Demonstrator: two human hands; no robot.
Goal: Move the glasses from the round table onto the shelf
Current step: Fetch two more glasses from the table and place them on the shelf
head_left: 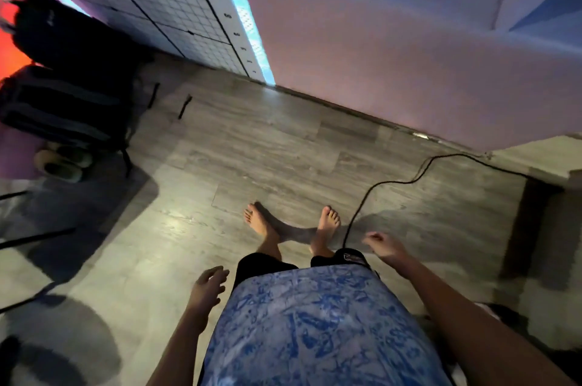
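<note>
The person stands barefoot on a grey wood-look floor (239,146), looking down past a blue patterned shirt (315,329). Both hands hang free at the sides, as they would while walking between places, not reaching for anything. The left hand (206,289) is low at the near left with its fingers (217,274) loosely spread and holding nothing. The right hand (385,248) is out to the right, blurred, its fingers loosely curled and also empty as far as the blur allows.

The glasses, the round table and the shelf are not in view, so I cannot tell where the glasses lie. A black cable (393,184) runs across the floor just beside the right foot (326,228), likely a trip risk. Dark bags (66,77) sit against the far left wall with slippers (63,162) near them, parked out of the walking path.
</note>
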